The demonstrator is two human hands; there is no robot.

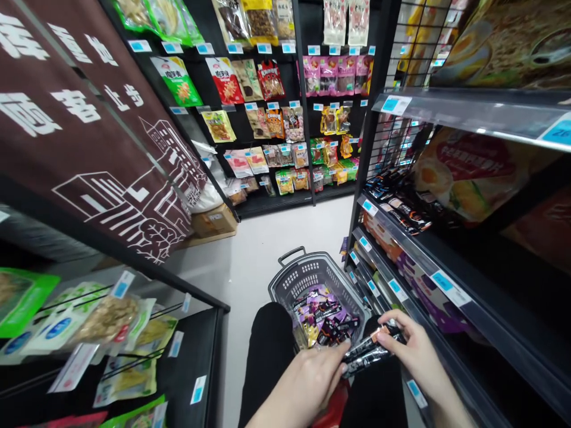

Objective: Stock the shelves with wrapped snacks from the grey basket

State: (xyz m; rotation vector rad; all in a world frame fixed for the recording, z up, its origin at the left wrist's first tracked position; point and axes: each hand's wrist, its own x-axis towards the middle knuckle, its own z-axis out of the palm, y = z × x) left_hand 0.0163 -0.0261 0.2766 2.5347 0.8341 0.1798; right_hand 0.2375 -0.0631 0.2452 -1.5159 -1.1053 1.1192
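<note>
Over my lap, my right hand (413,342) grips a few slim black stick packets (368,356), thumb on top and fingers behind. The left ends of these packets meet my left hand (314,374), whose fingers are bent around them; its fingertips are partly hidden. Just beyond my knees a grey shopping basket (283,279) stands on the floor. Inside it lie many purple, black and gold packets (323,306). On the shelf at the right, similar black stick packets (401,211) lie in a loose pile.
Close on my right runs a shelf unit (446,279) with price tags. Racks of bagged snacks (267,119) stand ahead. A brown printed banner (111,148) and a cardboard box (216,221) are at the left, with hanging snack bags (107,321) nearer me.
</note>
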